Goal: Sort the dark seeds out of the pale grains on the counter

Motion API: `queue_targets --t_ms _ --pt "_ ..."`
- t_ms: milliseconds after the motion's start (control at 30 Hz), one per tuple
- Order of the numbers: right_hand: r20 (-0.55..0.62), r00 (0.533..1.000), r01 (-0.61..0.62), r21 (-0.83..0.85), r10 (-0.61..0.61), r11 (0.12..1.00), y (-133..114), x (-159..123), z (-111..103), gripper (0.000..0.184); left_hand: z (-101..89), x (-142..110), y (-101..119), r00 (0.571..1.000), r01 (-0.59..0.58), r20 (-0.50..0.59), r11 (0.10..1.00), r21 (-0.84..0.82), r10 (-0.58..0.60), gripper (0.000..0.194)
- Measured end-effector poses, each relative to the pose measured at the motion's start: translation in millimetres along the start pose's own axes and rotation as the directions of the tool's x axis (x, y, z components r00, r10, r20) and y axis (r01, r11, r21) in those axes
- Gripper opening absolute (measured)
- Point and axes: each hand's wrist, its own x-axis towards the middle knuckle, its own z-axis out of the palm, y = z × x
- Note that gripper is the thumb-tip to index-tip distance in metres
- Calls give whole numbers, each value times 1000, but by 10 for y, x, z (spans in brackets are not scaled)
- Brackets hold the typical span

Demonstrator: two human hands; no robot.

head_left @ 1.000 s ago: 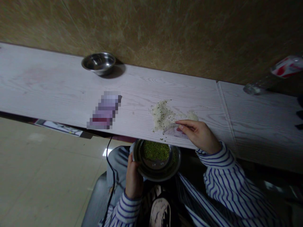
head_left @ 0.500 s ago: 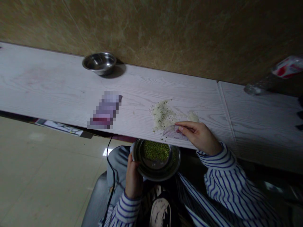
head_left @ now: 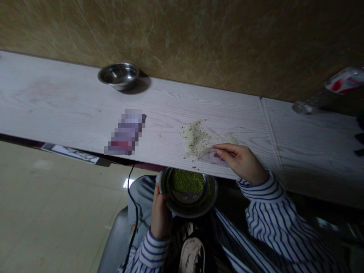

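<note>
My left hand (head_left: 160, 212) grips the rim of a steel bowl (head_left: 212, 195) that holds green beans (head_left: 187, 181), just below the table's near edge, over my lap. My right hand (head_left: 241, 161) rests on the pale wooden table (head_left: 57, 106) and is closed on a thin card-like piece (head_left: 209, 156). The card's edge lies against a pile of white rice mixed with dark grains (head_left: 196, 138).
An empty steel bowl (head_left: 118, 76) stands at the table's far edge by the brown wall. A blurred flat object (head_left: 125, 132) lies left of the rice. A plastic bottle with a red label (head_left: 332, 89) lies at the far right. A black cable (head_left: 132, 212) hangs by my left arm.
My right hand with the card shifted slightly toward the table edge, then back against the rice pile. The left hand and bowl stayed put.
</note>
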Motion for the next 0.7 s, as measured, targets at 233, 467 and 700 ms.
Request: queue_targets --t_ms 233,467,700 --pt "-45 999 -8 24 9 1000 30 -27 -99 32 -35 25 -14 1000 -14 6 1000 26 14 54" --pt "-38 999 -8 3 8 1000 51 -20 -75 29 -24 12 -10 1000 3 4 1000 31 -3 49" --pt "15 1000 -16 -2 16 1000 -41 -96 -88 28 -20 15 3 1000 22 3 1000 14 -22 53"
